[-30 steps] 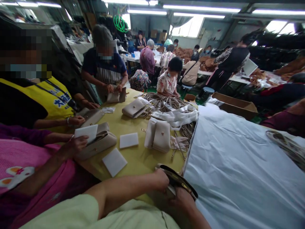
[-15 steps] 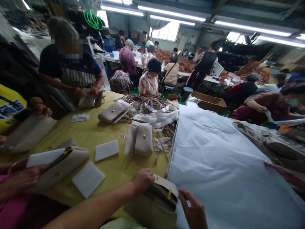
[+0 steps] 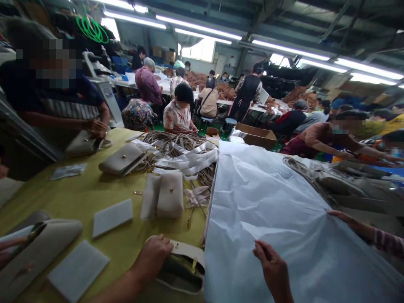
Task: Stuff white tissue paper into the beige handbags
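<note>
My left hand (image 3: 151, 261) is closed on the top of a beige handbag (image 3: 181, 271) at the table's near edge. The bag's mouth gapes, dark inside, with a gold clasp on its flap. My right hand (image 3: 273, 265) rests on a large white sheet (image 3: 268, 198) that covers the right half of the table, thumb and fingers pinched on it. Beyond my left hand lie two beige bags side by side (image 3: 162, 195) on the yellow tabletop (image 3: 75, 193).
White foam pads (image 3: 112, 216) (image 3: 77, 269) lie on the yellow table. Another bag (image 3: 121, 158) and a heap of straps with white ribbon (image 3: 179, 149) sit further back. People work at the left and far side; someone's hand (image 3: 350, 221) presses the sheet at the right.
The view swung right. My right hand left the handbag and moved right onto the white sheet. My left hand keeps its hold on the bag.
</note>
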The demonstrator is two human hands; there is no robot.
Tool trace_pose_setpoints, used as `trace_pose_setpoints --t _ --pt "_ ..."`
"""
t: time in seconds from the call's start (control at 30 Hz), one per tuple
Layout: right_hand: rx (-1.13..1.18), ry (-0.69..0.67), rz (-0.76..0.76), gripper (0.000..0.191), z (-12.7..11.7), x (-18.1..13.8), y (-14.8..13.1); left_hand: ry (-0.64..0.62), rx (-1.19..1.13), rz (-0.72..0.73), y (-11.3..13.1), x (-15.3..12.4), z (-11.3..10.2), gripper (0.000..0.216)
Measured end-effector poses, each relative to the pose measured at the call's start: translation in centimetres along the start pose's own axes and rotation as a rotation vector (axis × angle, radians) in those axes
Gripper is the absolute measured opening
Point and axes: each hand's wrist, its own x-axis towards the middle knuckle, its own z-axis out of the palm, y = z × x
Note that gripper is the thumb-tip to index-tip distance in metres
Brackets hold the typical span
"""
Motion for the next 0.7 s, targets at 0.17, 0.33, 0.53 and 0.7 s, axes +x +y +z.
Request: trace_pose_setpoints --t 0.17,0.33,0.53,0.7 --pt "0.079 -0.061 0.001 0.061 1.3 -0.1 -0.4 0.002 -0.03 -0.159 -1.6 0.3 0.6 0.051" --pt "0.117 -0.205 -0.018 0.056 4.4 -1.6 -0.9 0.216 0.061 -0.198 -1.1 -0.6 3.4 0.062" --pt "0.01 -0.32 -0.052 0.052 5.7 -3.0 -1.6 0.035 -0.019 -0.187 0.2 -2.3 6.8 0.043" --pt "-0.039 -0.307 -0.041 0.049 5.8 -3.9 -0.7 -0.034 -0.012 -0.111 0.5 -2.0 6.2 0.044"
